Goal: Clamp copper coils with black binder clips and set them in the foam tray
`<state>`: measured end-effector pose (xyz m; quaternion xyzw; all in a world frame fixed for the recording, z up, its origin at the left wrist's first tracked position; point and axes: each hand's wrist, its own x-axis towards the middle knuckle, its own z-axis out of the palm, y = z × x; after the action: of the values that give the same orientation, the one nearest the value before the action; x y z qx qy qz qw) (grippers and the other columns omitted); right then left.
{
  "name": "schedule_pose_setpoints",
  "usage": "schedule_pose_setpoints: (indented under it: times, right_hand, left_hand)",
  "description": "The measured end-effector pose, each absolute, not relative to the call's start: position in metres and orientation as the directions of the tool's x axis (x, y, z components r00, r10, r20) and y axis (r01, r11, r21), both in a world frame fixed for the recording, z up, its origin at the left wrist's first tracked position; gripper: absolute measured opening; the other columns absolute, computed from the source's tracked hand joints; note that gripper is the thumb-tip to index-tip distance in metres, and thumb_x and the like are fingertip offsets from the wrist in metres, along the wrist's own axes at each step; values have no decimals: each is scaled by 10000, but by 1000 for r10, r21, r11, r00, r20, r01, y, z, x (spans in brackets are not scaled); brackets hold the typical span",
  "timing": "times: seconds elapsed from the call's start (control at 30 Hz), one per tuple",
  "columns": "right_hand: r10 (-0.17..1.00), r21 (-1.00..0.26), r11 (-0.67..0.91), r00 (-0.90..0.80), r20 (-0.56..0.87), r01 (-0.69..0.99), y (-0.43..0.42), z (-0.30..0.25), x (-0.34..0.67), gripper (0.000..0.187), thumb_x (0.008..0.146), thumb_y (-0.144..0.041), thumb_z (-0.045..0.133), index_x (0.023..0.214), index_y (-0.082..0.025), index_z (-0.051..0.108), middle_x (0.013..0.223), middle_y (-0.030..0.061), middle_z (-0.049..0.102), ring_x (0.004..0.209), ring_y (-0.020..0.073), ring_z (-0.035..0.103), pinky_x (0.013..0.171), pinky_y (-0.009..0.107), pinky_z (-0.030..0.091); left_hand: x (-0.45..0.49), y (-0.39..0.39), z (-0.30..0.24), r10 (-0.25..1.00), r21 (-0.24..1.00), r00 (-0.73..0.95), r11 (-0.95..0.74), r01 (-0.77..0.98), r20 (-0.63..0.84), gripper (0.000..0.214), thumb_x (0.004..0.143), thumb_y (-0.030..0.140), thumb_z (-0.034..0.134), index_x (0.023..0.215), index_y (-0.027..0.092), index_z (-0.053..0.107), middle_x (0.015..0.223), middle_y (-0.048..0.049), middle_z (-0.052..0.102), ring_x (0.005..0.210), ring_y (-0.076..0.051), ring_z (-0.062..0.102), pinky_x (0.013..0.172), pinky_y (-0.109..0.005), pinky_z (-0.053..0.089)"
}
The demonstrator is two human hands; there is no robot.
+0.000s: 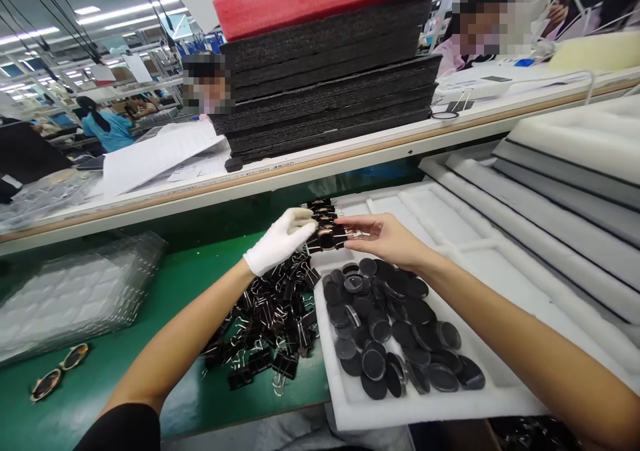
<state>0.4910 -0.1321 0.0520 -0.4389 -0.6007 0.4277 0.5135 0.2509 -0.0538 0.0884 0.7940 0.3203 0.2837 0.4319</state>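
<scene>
My left hand, in a white glove, has its fingers curled at the left side of a black binder clip. My bare right hand pinches at the same clip from the right, its wire handles between thumb and fingers. Beyond it, more binder clips form a row at the edge of a white foam tray. What the clips clamp is too small to make out. Below my right forearm lies a heap of round black discs in the tray. Loose binder clips are piled beneath my left hand.
Clear plastic blister trays and a pair of small round-lensed glasses lie left on the green tabletop. Foam trays are stacked right. A shelf crosses ahead, bearing black foam sheets. Other people sit beyond.
</scene>
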Motion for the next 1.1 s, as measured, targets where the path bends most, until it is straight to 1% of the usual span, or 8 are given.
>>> schedule_pose_setpoints:
  times: [0.13,0.43,0.53,0.63,0.8,0.93,1.0,1.1]
  right_hand:
    - [965,-961,260,-47,257,91,-134,41,489,571,724,-375,849,1258,-193,761,1288,109,732,1034,265,720,1006,491,588]
    - [974,-985,168,165,158,-47,-128,19,482,551,767,-458,832,1219,-149,773,1084,127,790,940,258,737,925,460,612]
    - [962,-966,239,114,249,93,-112,12,493,547,814,-482,778,1246,-148,751,1175,142,760,995,255,732,932,444,611]
    - [938,-908,303,76,337,290,-95,5,509,442,813,-448,754,1143,-155,781,1227,147,722,993,248,723,909,423,607]
    - [933,-818,319,-4,361,479,-87,-9,522,262,761,-331,791,992,-209,809,1041,87,752,942,255,675,885,429,555]
    - [929,-759,317,-23,370,569,-88,-18,521,234,775,-276,773,1002,-231,810,1048,77,716,972,257,656,944,428,514]
    - [924,-741,296,14,381,603,-85,-22,520,225,767,-293,787,980,-226,811,1085,96,662,1028,275,639,961,430,505]
    - [924,-724,268,43,380,636,-78,-26,520,234,730,-330,824,928,-207,802,1043,97,616,962,268,633,917,422,515]
  left_hand:
    - [264,-54,92,660,745,751,-495,448,-14,353,883,471,667,1061,170,708,1014,-50,744,919,-182,676,814,-293,533]
    - [285,-52,85,713,649,697,-564,511,71,327,900,470,597,822,167,691,830,-12,698,761,-156,602,670,-258,449]
    - [289,-36,82,666,589,739,-639,494,103,327,922,480,589,905,175,707,913,-23,730,836,-176,645,737,-275,483]
    - [293,-21,74,626,447,761,-737,507,170,315,914,446,645,1086,190,711,1087,-45,752,999,-217,681,887,-319,502]
    - [297,-17,56,576,49,813,-818,574,90,334,956,455,618,1156,198,689,1106,-98,734,1026,-276,687,858,-363,500]
    - [293,-25,56,603,-258,792,-754,604,93,404,915,452,656,1188,154,660,1103,-166,690,1070,-349,658,873,-430,468]
    - [287,-26,61,655,-293,748,-697,654,111,393,887,446,667,1129,136,671,1074,-175,677,1045,-363,656,863,-445,456]
    - [277,-21,69,700,-212,714,-699,683,-10,307,893,460,625,968,175,709,984,-122,686,954,-330,674,844,-432,447]
